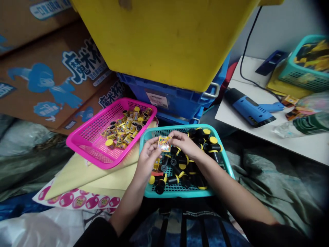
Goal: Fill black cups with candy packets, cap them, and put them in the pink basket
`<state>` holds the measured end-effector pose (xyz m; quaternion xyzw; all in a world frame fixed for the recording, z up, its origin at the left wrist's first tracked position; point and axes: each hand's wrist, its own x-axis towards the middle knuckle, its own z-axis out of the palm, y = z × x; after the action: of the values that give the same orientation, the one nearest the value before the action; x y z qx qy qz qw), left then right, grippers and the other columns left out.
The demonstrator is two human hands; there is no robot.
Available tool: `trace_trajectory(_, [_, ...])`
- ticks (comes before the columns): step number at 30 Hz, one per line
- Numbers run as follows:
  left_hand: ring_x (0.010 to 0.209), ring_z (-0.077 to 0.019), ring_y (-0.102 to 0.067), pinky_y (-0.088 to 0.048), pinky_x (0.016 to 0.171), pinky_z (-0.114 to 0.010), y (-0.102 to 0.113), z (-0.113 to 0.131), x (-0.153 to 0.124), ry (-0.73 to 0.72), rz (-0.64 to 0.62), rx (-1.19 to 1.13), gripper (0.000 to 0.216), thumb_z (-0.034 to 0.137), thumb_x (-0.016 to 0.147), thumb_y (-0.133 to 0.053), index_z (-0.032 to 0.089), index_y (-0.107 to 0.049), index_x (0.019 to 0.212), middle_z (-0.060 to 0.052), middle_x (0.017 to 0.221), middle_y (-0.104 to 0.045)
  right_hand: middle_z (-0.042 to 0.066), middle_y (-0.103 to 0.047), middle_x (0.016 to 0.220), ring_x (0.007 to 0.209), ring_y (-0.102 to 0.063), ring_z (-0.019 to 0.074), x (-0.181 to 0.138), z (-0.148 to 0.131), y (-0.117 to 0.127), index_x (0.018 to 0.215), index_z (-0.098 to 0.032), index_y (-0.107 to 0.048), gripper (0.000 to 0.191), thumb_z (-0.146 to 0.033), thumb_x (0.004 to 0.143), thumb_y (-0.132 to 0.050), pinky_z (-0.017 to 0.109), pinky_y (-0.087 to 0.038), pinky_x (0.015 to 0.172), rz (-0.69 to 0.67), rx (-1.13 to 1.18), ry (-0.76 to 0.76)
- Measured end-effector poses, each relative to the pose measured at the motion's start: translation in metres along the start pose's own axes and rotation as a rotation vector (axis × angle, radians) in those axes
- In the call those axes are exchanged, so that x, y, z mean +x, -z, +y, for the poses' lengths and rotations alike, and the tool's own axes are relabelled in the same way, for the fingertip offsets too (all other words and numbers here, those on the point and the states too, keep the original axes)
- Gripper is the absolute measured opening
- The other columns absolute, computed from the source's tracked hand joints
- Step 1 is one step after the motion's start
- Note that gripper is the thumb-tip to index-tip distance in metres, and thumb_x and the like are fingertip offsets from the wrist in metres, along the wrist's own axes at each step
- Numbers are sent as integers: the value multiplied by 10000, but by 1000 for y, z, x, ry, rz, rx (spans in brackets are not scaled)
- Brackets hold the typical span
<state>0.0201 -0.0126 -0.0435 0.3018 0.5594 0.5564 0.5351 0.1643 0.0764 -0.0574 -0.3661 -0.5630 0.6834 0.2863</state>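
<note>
Both my hands are over the teal basket [226,161], which holds several small black cylinders with yellow caps [180,168]. My left hand [147,159] and my right hand [183,142] pinch a small colourful sticker [163,143] between them, each at one side of it. My left hand also seems to hold a small cylinder beneath the sticker, mostly hidden by the fingers. To the left, the pink basket [84,137] holds several cylinders that carry yellow stickers [125,128].
Yellow sheets [84,175] and a sheet of pink round stickers [77,200] lie under the pink basket. A yellow crate [167,37] on a blue crate [174,99] stands behind. A blue power tool [250,109], a bottle [308,125] and another teal basket [305,65] sit on the white table at right.
</note>
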Motion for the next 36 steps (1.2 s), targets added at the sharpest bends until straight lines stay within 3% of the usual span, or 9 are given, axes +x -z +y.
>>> trace_trajectory(3, [784, -109, -599, -492, 717, -228, -1, 3, 6, -77, 30, 53, 408, 268, 723, -702, 217, -586, 1111, 10, 840, -616, -36, -532, 651, 618, -467, 107, -3, -2, 0, 720, -172, -524, 107, -263, 745, -574, 240, -366, 612, -39, -134, 28])
trace_trajectory(8, [622, -86, -575, -486, 647, -214, -8, 2, 13, -139, 142, 89, 401, 228, 679, -732, 190, -598, 1056, 54, 648, -575, -22, -545, 702, 649, -469, 110, -6, -1, -2, 753, -168, -553, 236, -396, 811, -561, 248, -375, 651, -111, -146, 56])
trace_trajectory(15, [615, -93, -612, -515, 636, -222, -5, 6, 14, -82, 145, 89, 505, 215, 630, -770, 197, -583, 1099, 53, 653, -617, -1, -526, 662, 652, -470, 125, -6, -4, -8, 636, -169, -515, 352, -437, 863, -490, 251, -355, 644, 37, -444, 131])
trace_trajectory(19, [555, -100, -604, -527, 586, -240, 4, 9, 18, -112, 163, 183, 279, 234, 640, -756, 163, -674, 897, 24, 628, -640, 25, -590, 729, 688, -529, 143, -4, -6, -5, 696, -167, -566, 460, -500, 928, -350, 257, -385, 653, 36, -507, 150])
trace_trajectory(22, [538, -106, -603, -525, 571, -246, 9, 8, 19, -117, 231, 225, 218, 274, 677, -731, 146, -707, 851, 1, 619, -665, 95, -657, 938, 859, -589, 200, 0, -2, -8, 917, -167, -628, 469, -407, 977, -230, 312, -418, 765, -138, -870, 32])
trace_trajectory(25, [552, -117, -618, -534, 586, -264, 11, 7, 17, -98, 276, 237, 273, 324, 666, -742, 144, -721, 870, -17, 684, -702, 164, -641, 1106, 1079, -536, 305, 6, 9, -20, 1049, -152, -638, 249, -241, 874, -486, 428, -392, 887, -451, -1283, -145])
trace_trajectory(27, [570, -129, -632, -540, 598, -276, 13, 7, 15, -97, 297, 239, 294, 356, 655, -745, 142, -727, 855, -27, 721, -716, 183, -629, 1148, 1158, -484, 344, 12, 15, -30, 1017, -133, -665, 277, -122, 749, -597, 490, -346, 953, -576, -1338, -184])
trace_trajectory(32, [565, -143, -635, -544, 584, -273, 24, 3, 12, -118, 254, 234, 285, 407, 665, -725, 150, -726, 786, -9, 640, -684, 226, -651, 1027, 1098, -524, 352, 20, 21, -39, 894, -71, -691, 228, -149, 682, -664, 505, -362, 953, -643, -1321, -215])
trace_trajectory(36, [538, -137, -630, -540, 554, -271, 33, -2, 9, -131, 240, 238, 280, 410, 673, -720, 160, -723, 797, -15, 704, -701, 174, -626, 1092, 1030, -561, 286, 10, 15, -13, 1061, -109, -622, 379, -297, 735, -666, 381, -447, 848, -592, -1232, -132])
